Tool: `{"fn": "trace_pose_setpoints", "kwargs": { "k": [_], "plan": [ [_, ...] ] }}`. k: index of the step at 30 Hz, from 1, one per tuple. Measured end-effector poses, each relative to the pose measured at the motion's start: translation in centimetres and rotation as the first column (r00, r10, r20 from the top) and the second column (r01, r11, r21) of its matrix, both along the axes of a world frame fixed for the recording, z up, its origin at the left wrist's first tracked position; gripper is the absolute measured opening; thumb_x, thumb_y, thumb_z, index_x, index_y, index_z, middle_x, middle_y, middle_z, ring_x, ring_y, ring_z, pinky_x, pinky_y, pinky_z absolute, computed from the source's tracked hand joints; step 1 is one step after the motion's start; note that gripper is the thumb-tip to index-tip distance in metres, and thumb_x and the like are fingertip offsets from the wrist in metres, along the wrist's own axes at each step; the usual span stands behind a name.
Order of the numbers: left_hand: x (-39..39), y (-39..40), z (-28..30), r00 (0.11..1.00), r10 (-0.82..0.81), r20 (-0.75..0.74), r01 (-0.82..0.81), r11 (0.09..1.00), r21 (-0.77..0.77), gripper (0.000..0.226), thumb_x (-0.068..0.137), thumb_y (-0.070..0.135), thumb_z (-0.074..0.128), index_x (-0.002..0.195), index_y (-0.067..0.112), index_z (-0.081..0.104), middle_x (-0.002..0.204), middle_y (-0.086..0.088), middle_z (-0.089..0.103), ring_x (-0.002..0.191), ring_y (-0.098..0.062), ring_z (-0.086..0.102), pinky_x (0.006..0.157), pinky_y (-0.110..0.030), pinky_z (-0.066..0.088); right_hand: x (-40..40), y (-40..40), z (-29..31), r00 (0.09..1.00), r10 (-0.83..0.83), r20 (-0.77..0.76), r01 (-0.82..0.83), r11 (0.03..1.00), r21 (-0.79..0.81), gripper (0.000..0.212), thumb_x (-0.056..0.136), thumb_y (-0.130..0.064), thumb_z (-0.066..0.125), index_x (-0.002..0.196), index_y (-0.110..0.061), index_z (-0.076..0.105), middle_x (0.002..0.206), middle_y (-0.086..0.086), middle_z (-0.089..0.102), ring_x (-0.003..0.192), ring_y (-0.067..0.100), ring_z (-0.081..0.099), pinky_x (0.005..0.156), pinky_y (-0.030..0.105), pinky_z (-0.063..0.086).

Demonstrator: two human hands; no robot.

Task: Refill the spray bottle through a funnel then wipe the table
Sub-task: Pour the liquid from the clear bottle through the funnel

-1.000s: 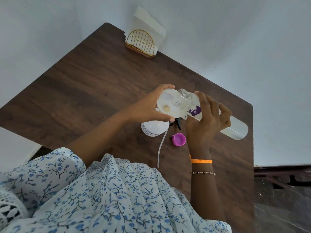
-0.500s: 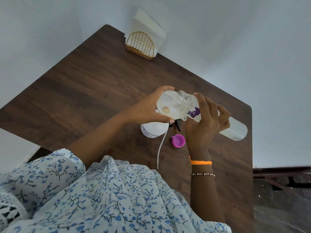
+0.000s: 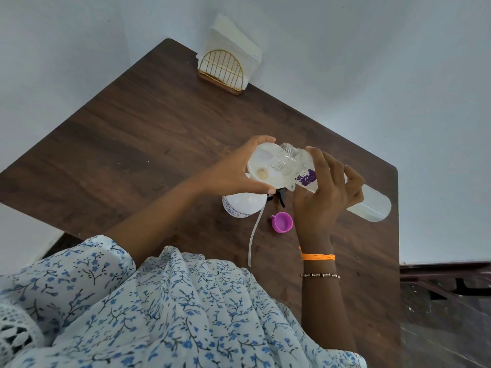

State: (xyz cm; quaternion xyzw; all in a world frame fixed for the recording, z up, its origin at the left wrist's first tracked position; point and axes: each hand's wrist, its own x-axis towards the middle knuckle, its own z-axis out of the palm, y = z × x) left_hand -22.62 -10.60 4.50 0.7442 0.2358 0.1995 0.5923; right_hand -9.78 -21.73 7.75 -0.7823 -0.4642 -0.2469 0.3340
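A white spray bottle [image 3: 243, 205] stands on the dark wooden table [image 3: 148, 144] with a white funnel [image 3: 261, 168] seated on top of it. My left hand [image 3: 233, 172] grips the funnel's rim. My right hand [image 3: 322, 193] holds a clear water bottle [image 3: 370, 204] with a purple label, tipped so its open mouth rests over the funnel. The bottle's pink cap [image 3: 282, 222] lies open side up on the table. The black spray head [image 3: 279, 196] with its long clear tube [image 3: 253, 235] lies beside the spray bottle, partly hidden.
A gold wire napkin holder [image 3: 221, 73] with white napkins stands at the table's far corner against the wall. The table's right edge runs close to my right hand, with dark floor beyond.
The scene has barely shifted; both hands keep the same hold while the water bottle stays tipped at the funnel.
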Motion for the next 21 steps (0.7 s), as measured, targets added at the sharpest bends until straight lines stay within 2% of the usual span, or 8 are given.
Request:
{"fn": "trace_pose_setpoints", "kwargs": {
  "k": [6,12,16,21],
  "plan": [
    [-0.02,0.02,0.02,1.000,-0.001,0.004,0.001,1.000,0.007,0.086,0.066,0.038,0.081,0.130,0.047,0.025,0.111,0.057,0.029,0.106,0.029,0.033,0.074,0.006,0.034,-0.08,-0.01,0.11,1.000,-0.004,0.010,0.004,1.000,-0.001,0.051,0.064,0.004,0.072,0.109,-0.018,0.068,0.109,-0.001,0.067,0.106,0.019,0.037,0.080,0.038,0.026],
    [0.04,0.01,0.05,1.000,0.003,0.005,-0.003,1.000,0.015,0.086,0.067,0.036,0.082,0.130,0.045,0.025,0.111,0.056,0.029,0.106,0.030,0.032,0.073,0.006,0.035,-0.13,-0.01,0.05,1.000,-0.007,-0.002,0.007,1.000,-0.014,0.050,0.064,0.001,0.074,0.109,-0.017,0.068,0.111,0.001,0.067,0.107,0.027,0.045,0.081,0.039,0.029],
    [-0.02,-0.01,0.03,1.000,-0.001,0.008,0.001,1.000,0.009,0.086,0.066,0.037,0.082,0.130,0.045,0.025,0.111,0.057,0.030,0.106,0.030,0.033,0.073,0.006,0.035,-0.12,-0.04,0.11,1.000,-0.013,0.004,0.013,1.000,-0.011,0.052,0.063,0.004,0.073,0.110,-0.017,0.067,0.110,0.000,0.067,0.107,0.022,0.039,0.081,0.038,0.027],
    [-0.08,0.05,0.01,1.000,-0.003,0.008,0.003,1.000,0.000,0.085,0.067,0.034,0.082,0.130,0.045,0.025,0.110,0.058,0.030,0.105,0.030,0.033,0.073,0.006,0.035,-0.14,-0.01,0.18,1.000,-0.015,0.024,0.015,1.000,-0.023,0.053,0.061,0.004,0.076,0.110,-0.017,0.067,0.109,-0.001,0.068,0.103,0.034,0.052,0.078,0.043,0.034]
  ]
}}
